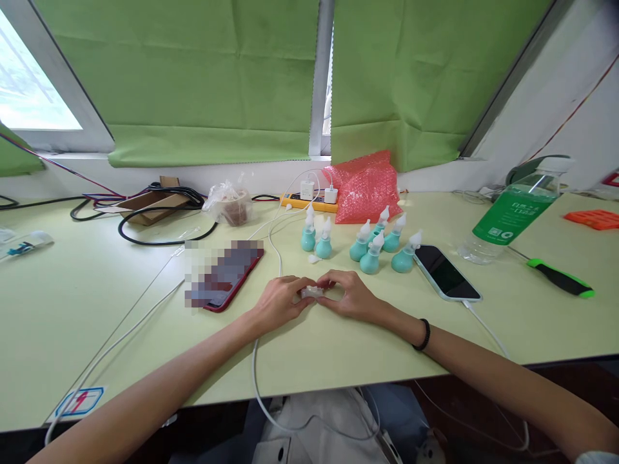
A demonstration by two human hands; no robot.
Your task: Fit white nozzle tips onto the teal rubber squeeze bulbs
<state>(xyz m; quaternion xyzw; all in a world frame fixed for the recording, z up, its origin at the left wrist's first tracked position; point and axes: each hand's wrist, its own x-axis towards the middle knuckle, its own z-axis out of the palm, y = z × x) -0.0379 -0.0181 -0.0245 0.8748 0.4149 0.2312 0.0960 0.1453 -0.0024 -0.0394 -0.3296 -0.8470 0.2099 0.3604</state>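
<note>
My left hand (283, 299) and my right hand (351, 295) meet over the table, fingertips pinching a small translucent plastic piece (312, 292) from both sides. Its exact shape is partly covered by my fingers. Beyond my hands stand several teal squeeze bulbs with clear pointed tips, like nasal aspirators; the closest is a bulb (370, 261) just past my right hand. Two more, including a bulb (324, 245), stand straight ahead. A small loose whitish piece (314, 259) lies at their foot.
A red-cased phone (236, 277) lies left, a charging phone (447, 274) right. White cables cross the table, one under my left wrist. Farther back are a power strip (319, 205) and a pink bubble-wrap bag (367, 193). A bottle (515, 209) and a screwdriver (561, 278) are at right.
</note>
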